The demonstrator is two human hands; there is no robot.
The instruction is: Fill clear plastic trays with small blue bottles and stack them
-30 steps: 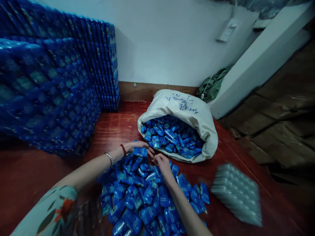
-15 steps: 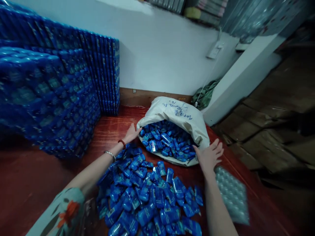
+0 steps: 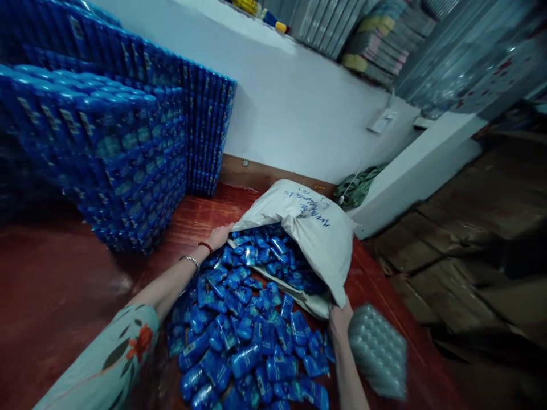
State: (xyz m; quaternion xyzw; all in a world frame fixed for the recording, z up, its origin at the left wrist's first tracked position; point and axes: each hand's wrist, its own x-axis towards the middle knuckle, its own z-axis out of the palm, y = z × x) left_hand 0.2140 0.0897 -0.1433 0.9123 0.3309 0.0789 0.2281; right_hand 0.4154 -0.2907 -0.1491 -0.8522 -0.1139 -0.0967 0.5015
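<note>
A white sack [image 3: 318,233] with handwriting on it lies on the red table, its mouth facing me. Inside the sack are many small blue packets [image 3: 280,247]. My left hand [image 3: 221,235] is closed on the left edge of the mouth, with a red bracelet and a silver bangle at the wrist. At the right corner of the mouth, my right hand [image 3: 341,316] grips the cloth; its fingertips are partly hidden. Between my forearms a heap of loose blue packets [image 3: 252,347] spreads in front of the sack.
Tall stacks of blue packs [image 3: 128,154] stand on the left. A clear bubbled plastic tray stack [image 3: 378,350] lies right of my right hand. Cardboard boxes [image 3: 461,245] are piled at the far right. Behind the sack are a white wall [image 3: 273,97] and a green bag [image 3: 363,185].
My right hand, spread open against the sack's right edge before, has closed on its corner. The sack's mouth has been drawn nearer and lower on the right. The view has shifted slightly.
</note>
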